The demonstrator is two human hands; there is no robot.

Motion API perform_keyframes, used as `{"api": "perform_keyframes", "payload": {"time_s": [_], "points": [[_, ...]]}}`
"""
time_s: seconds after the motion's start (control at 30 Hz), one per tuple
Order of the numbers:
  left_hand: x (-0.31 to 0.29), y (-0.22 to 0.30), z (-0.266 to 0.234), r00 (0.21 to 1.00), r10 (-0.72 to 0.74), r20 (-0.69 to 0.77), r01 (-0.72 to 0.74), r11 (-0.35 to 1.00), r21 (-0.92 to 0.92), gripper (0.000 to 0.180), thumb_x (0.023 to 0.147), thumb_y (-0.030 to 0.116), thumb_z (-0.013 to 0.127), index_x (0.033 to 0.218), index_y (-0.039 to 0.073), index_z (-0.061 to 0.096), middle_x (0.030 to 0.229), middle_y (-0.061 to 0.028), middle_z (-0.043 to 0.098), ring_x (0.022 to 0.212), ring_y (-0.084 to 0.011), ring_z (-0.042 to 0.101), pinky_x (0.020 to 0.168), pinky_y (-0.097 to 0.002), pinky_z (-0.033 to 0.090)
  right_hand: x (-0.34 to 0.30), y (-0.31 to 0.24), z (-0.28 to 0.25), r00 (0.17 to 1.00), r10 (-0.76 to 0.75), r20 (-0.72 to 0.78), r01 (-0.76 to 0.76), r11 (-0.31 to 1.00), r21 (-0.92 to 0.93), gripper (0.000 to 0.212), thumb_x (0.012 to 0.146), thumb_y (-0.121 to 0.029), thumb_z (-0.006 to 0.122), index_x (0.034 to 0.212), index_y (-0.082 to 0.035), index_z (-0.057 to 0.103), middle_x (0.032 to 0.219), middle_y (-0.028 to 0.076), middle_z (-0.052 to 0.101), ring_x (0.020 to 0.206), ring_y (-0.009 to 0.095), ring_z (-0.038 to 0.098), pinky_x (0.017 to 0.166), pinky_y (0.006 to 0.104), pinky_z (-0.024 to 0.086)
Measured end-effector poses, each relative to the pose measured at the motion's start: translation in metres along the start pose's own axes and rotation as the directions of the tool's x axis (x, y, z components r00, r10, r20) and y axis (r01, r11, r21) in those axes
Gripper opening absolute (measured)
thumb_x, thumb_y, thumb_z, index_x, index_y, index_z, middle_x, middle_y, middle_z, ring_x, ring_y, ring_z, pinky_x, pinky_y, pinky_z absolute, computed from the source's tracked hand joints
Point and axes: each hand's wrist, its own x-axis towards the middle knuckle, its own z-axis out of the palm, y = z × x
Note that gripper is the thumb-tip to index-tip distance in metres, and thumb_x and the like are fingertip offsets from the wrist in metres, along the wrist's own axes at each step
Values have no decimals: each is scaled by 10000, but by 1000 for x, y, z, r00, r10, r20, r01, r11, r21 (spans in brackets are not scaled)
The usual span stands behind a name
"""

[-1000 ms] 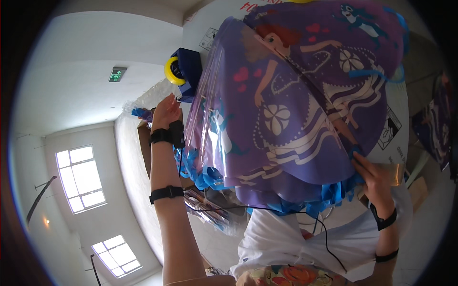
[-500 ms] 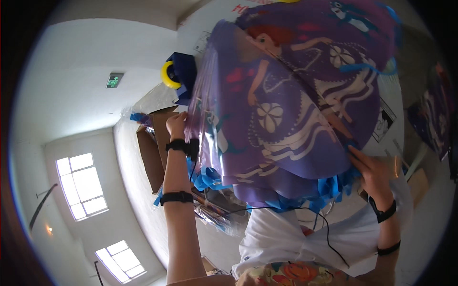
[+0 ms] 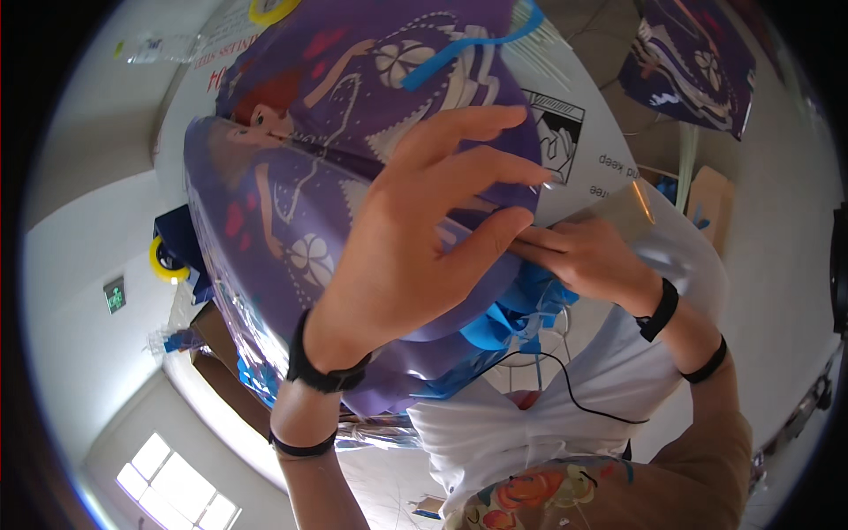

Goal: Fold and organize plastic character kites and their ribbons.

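A glossy purple printed sheet (image 3: pixel 243 212), showing a red-haired figure in a white-trimmed dress, lies over another purple sheet (image 3: pixel 353 88) of the same print. Blue strips (image 3: pixel 495 327) hang along its near edge. Across the sheet reaches my left hand (image 3: pixel 397 238), its fingers curved and apart, with thumb tip close to my right fingers. At the sheet's right edge, my right hand (image 3: pixel 596 261) has its fingers closed on that edge; part of the grip is hidden by my left thumb. A loose blue strip (image 3: pixel 468 44) lies on the far sheet.
Under the sheets is a white printed board or table top (image 3: pixel 601 141). A dark blue tape dispenser with a yellow roll (image 3: pixel 168 261) stands at the left, beside an open cardboard box (image 3: pixel 225 353). Another purple printed sheet (image 3: pixel 689 66) lies at the far right. A black cable (image 3: pixel 574 389) crosses my lap.
My left hand has left the sheet's left edge and come across to its right edge. The right hand stays at that edge. The view has swung, so the sheets appear further left.
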Motion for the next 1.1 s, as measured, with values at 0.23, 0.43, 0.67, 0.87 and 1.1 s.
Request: {"api": "perform_keyframes", "payload": {"time_s": [0.23,0.43,0.67,0.87,1.1], "points": [[-29,-31,37,935,-355,6,229,588,-776,359,1034,320,491,965,10,659,1423,-195,545,1373,-297,469,1086,-403,409,-3,3,7,1000,-13,-5,13,996,83,380,818,-116,688,1198,-128,708,1391,-52,620,712,166,659,562,317,551],[-58,-30,53,882,-463,-80,132,407,-904,391,1069,326,394,835,62,561,1296,-186,585,1326,-306,491,1145,-420,336,-5,4,5,1000,-6,-10,6,999,37,335,846,-135,665,1177,-127,717,1389,-57,623,707,164,665,573,316,562],[-67,-24,68,926,-369,-76,52,325,-944,459,1071,437,378,823,81,524,1154,-135,572,1199,-279,492,1088,-426,350,-2,2,4,1000,-7,-17,8,1000,30,325,839,-120,656,1155,-137,733,1379,-65,631,710,146,668,575,317,560],[-68,-21,85,962,-270,50,31,-74,-997,463,998,513,518,762,121,447,985,-93,493,1054,-265,505,1057,-428,374,-4,2,7,1000,10,-13,-10,999,37,332,828,-122,660,1151,-136,735,1376,-67,634,714,142,671,578,312,559],[-69,-20,89,926,-376,43,40,-16,-999,255,916,294,586,798,135,425,948,-53,468,990,-232,476,985,-417,417,-1,1,3,1000,4,-19,-4,999,34,316,834,-134,650,1137,-128,740,1365,-67,640,714,142,673,581,312,563]]}}
